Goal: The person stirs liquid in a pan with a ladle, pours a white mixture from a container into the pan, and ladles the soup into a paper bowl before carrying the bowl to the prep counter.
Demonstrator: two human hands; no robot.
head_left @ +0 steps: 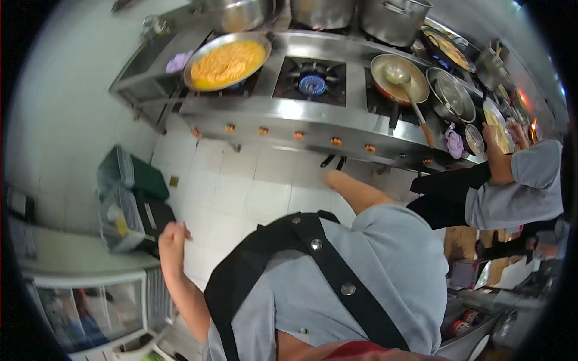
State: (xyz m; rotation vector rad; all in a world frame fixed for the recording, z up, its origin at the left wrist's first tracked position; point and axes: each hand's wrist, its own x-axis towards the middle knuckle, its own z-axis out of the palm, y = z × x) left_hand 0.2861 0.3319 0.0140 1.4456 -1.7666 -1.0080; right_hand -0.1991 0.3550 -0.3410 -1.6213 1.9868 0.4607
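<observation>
My left hand (174, 233) hangs in the air at the left, its fingers curled, beside the bins; whether it holds anything does not show. My right hand (331, 177) is low in front of the stove, near two dark handle-like ends (333, 161); its fingers are blurred. On the left burner a wide pan (226, 61) holds orange food in yellow liquid. A blue flame burns on the bare middle burner (312, 84). Right of it, a pan (400, 78) has a ladle (397, 74) resting in it, the wooden handle hanging over the front edge.
Large steel pots (394, 19) line the stove's back. A co-worker (518, 189) stands at the right, hands at a pan (496, 126). Bins (141, 174) stand at the left, above a glass-fronted cabinet (90, 307). A purple cloth (179, 62) lies by the left pan.
</observation>
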